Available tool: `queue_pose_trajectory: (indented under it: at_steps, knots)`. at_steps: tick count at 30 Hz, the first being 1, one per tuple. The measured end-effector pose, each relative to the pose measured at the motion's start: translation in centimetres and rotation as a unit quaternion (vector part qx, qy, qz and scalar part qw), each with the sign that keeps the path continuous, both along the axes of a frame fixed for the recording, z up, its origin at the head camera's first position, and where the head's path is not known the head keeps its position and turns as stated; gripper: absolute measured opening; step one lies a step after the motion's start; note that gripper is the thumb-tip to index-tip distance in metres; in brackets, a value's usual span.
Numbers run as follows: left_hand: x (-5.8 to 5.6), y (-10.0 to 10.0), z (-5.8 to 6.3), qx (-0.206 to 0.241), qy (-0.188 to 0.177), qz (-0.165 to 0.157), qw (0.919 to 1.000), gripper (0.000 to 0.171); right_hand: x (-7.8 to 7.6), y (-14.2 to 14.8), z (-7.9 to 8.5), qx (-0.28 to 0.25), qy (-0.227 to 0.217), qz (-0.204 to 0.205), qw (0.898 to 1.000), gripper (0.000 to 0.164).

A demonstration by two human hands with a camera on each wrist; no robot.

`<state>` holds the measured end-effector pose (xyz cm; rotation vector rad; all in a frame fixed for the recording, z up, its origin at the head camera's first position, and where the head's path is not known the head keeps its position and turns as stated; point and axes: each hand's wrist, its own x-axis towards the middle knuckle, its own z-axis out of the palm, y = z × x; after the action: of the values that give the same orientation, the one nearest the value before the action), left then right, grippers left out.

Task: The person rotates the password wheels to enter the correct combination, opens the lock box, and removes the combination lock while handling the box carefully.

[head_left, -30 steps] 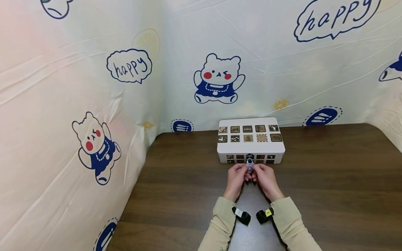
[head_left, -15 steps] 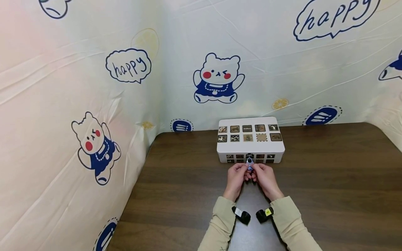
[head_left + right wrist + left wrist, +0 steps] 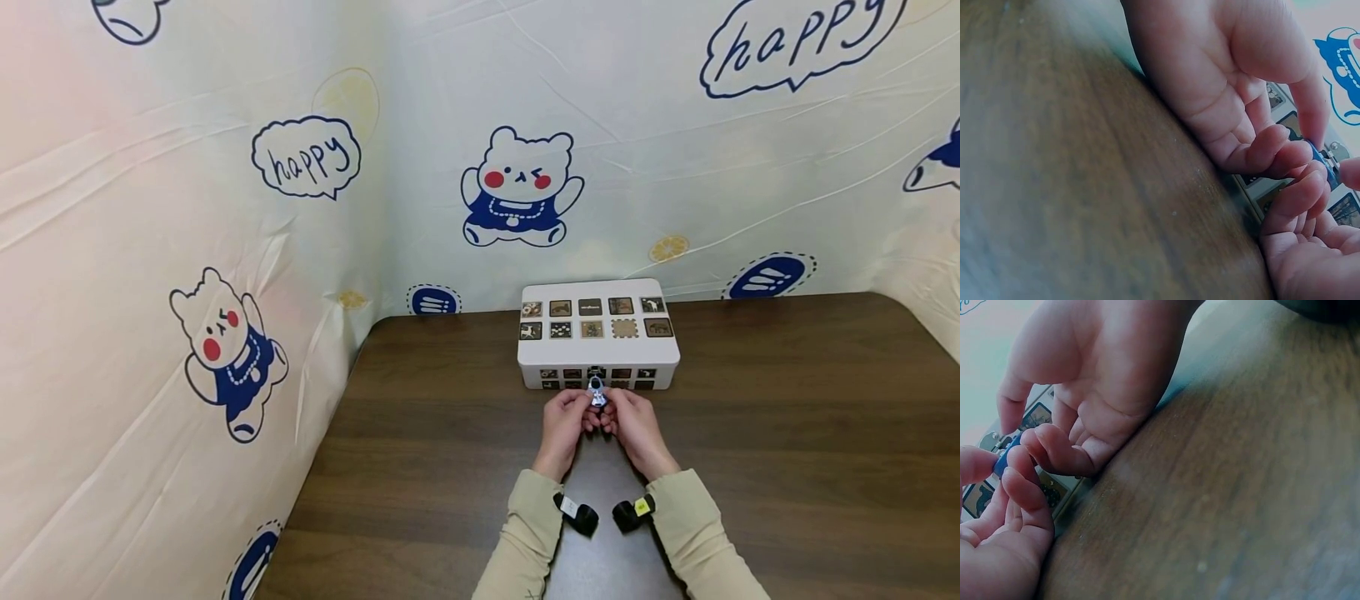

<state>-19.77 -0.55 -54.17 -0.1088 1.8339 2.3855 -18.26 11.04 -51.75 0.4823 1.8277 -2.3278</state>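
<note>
Padlock (image 3: 597, 401), small, with a blue body; pale, shiny glints show on its upper face in the head view. A dark-centred loop forms its far end, pointing at the clasp (image 3: 596, 372) on the front of a white box (image 3: 598, 352). Whether the loop passes through the clasp cannot be determined at this size.

Box: rectangular, corners rounded, surface smooth with a slight sheen. Two rows of five small pictures in black, brown and tan mark the lid; similar pictures run along the front wall. Table (image 3: 420, 433): dark brown, wood-grained, streaked lengthwise. Backdrop (image 3: 420, 100): pale creased sheet printed with blue-outlined bears, orange slices and "happy" bubbles. Sleeves (image 3: 517, 533): beige fabric, gathered at the cuffs.

Position of padlock: directly in front of the box, at its middle, between the two hands. Left hand (image 3: 561, 429) pinches it from the left side, thumb tip against the blue body; right hand (image 3: 636, 429) pinches it from the right side in like manner. Both wrist views show the remaining fingers curled inward beneath, those of one hand close against those of the other. Exact contact of each fingertip under the body is hidden.
</note>
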Motion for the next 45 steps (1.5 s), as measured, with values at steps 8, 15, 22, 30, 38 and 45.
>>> queue_pose_trajectory:
  at_steps: [8,15,22,30,38,45]
  knots:
    - [-0.02,0.03,0.12,-0.003,-0.005,0.002,1.0000,0.010,0.27,0.03,0.09,0.014,0.036,0.004,0.999,0.016]
    - [0.01,0.07,0.22,-0.001,-0.006,0.005,1.0000,0.011,0.04,0.04,-0.11,0.027,0.015,0.004,1.000,0.014]
    - [0.04,0.05,0.33,-0.006,-0.002,0.000,1.0000,0.012,-0.11,-0.01,-0.33,0.038,0.019,0.001,0.999,0.015]
    - [-0.09,0.13,0.14,0.001,-0.005,0.003,1.0000,0.012,-0.30,-0.02,-0.59,0.052,0.017,-0.001,0.998,0.019]
    - [-0.08,0.07,0.10,0.001,-0.003,0.003,1.0000,0.011,-0.29,-0.04,-0.55,0.063,0.019,-0.001,0.998,0.020]
    - [0.03,-0.04,0.08,-0.001,-0.005,0.000,1.0000,0.013,-0.14,-0.08,-0.44,0.067,0.017,0.003,0.998,0.022]
